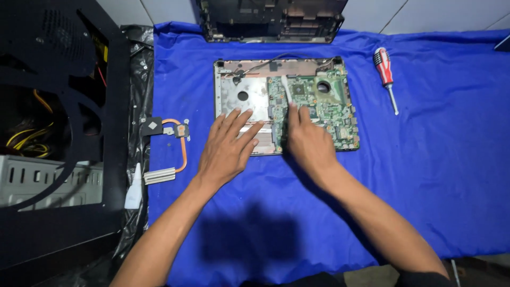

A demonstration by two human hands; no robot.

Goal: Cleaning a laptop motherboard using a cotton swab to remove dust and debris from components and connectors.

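An opened laptop base [228,93] lies on the blue cloth [435,175], its green motherboard [332,109] exposed on the right half. My left hand [228,149] rests flat with spread fingers on the bare metal left part of the base. My right hand [308,141] sits on the motherboard's near left edge and pinches a thin white stick-like tool [287,90] that points up across the board toward the chip.
A red-handled screwdriver [384,74] lies on the cloth at the right. A copper heat pipe with cooling fins [172,146] lies left of the base. A black open computer case [53,122] fills the left side. Another laptop shell [271,21] stands at the far edge.
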